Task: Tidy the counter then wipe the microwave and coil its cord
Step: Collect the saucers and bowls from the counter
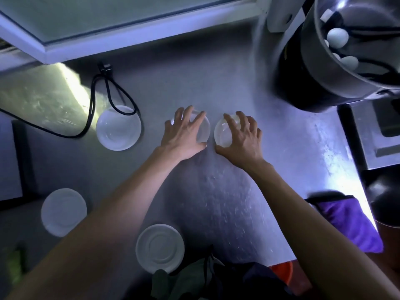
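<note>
Nearest edge: dark crumpled fabric, cut off by the frame, with an orange object partly hidden behind it.
White round plate, upside down with concentric foot rings showing, near the tabletop's front edge. A second white plate lies to its left, blurred.
Purple cloth, soft and folded, at the right edge, beside a dark rounded object that is hard to identify.
Tabletop: grey, matte, finely scratched, with a bright glare strip at right.
Left hand: fingers spread and curled over a small clear glass bowl, grip closed on it. Right hand: likewise curled over a second clear bowl. The two bowls sit just beside each other at mid-tabletop.
Larger clear glass bowl, left of the hands, well apart.
Black cord, loosely looped, its loop overlapping that bowl's far rim; its plug lies farther back.
Far right: steel pot, shiny, holding pale eggs, cut off by the frame.
Far left: white-framed panel, only partly seen.
</note>
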A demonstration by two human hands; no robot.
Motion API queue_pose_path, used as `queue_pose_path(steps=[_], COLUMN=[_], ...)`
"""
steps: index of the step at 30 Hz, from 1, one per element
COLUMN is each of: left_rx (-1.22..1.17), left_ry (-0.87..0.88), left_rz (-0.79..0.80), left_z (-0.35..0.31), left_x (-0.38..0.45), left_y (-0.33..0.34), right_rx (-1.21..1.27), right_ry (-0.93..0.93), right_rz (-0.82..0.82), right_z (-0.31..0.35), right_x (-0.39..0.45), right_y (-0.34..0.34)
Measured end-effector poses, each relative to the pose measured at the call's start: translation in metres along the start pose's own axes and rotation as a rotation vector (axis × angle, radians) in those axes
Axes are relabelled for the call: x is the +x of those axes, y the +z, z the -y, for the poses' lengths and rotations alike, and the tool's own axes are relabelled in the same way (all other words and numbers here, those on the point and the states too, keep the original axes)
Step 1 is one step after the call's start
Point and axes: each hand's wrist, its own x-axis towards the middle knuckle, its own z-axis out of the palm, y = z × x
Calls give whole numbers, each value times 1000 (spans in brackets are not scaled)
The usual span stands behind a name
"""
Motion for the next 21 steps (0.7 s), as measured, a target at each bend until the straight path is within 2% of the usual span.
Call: queue_pose_path(steps=[8, 15, 21], left_rx=[7, 22, 7], left_ry=[-44, -107, -187], left_rz=[3, -64, -121], left_z=[3, 14, 35], left_x=[-43, -103, -161], left_y=[-9, -24, -27], right_rx=[45, 110, 65], right_ry=[-27, -108, -201], right_rz=[69, 55, 77], right_z=[8, 42, 78], right_x=[-24, -50, -81], right_y=[-10, -26, -31])
